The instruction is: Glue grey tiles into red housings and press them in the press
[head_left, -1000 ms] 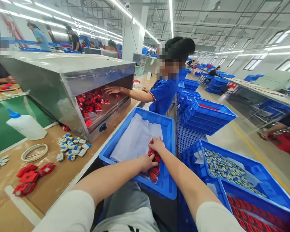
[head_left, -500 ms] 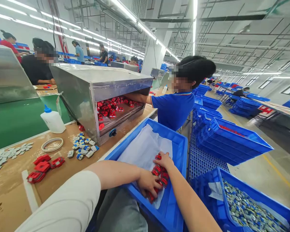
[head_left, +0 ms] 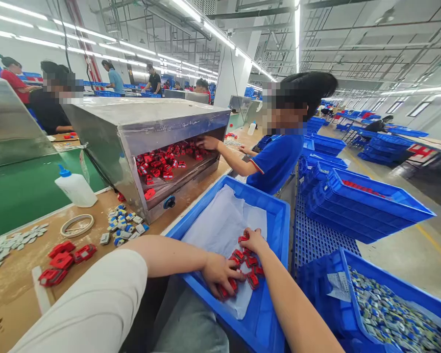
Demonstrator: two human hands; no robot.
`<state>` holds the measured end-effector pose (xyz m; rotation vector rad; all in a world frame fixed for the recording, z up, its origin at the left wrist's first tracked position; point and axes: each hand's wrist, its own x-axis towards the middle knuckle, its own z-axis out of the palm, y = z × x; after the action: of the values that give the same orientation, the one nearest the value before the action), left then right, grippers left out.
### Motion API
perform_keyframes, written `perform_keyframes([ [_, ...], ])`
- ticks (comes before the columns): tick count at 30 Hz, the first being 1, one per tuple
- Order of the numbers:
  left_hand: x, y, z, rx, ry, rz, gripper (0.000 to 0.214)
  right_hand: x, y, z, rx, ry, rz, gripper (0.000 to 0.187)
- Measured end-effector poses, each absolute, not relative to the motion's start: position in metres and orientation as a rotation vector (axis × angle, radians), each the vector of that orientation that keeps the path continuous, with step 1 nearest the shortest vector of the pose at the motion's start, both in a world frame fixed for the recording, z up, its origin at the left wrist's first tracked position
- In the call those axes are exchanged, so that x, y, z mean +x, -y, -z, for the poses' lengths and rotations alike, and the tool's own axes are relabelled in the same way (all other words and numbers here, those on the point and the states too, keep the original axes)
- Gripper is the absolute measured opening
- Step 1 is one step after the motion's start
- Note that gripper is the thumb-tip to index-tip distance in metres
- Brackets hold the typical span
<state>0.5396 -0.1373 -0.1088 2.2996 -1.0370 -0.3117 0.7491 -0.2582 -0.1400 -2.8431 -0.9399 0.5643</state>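
Inside a blue plastic tray [head_left: 284, 223] lined with a white sheet [head_left: 209, 218] lie several small red plastic parts [head_left: 253, 280]. My left hand [head_left: 220, 274] reaches in from the left, palm down, its fingers apart and touching red parts beneath them. Part of what lies under that palm is hidden. Farther up the sheet, my right hand [head_left: 256, 242] curls its thumb and finger round another red plastic part [head_left: 243, 239]. Loose red parts sit between the two hands, some of them tilted.
A metal hood [head_left: 150, 117] holds more red parts, with a co-worker's hand [head_left: 208, 142] inside. Left on the bench are a white bottle [head_left: 75, 189], a tape roll [head_left: 77, 225] and blue-white pieces [head_left: 124, 223]. A blue crate [head_left: 347, 289] of small pieces stands right.
The red parts under my hands have spread apart on the sheet, and my hands are slightly farther from each other. The co-worker's arm has drawn back partly from the hood.
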Motion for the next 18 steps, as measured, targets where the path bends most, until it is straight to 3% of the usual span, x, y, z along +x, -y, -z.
perform_keyframes([
  [4, 0.539, 0.14, 0.106, 2.411, 0.955, 0.33, 0.035, 0.743, 0.255, 0.145, -2.803, 0.967, -0.573, 0.055],
  [10, 0.552, 0.142, 0.12, 2.424, 1.226, 0.267, 0.022, 0.734, 0.254, 0.134, -2.692, 0.956, -0.437, 0.034],
  [18, 0.564, 0.149, 0.147, 2.52, 1.211, 0.13, 0.033, 0.749, 0.202, 0.068, -2.34, 1.029, -0.247, 0.032],
])
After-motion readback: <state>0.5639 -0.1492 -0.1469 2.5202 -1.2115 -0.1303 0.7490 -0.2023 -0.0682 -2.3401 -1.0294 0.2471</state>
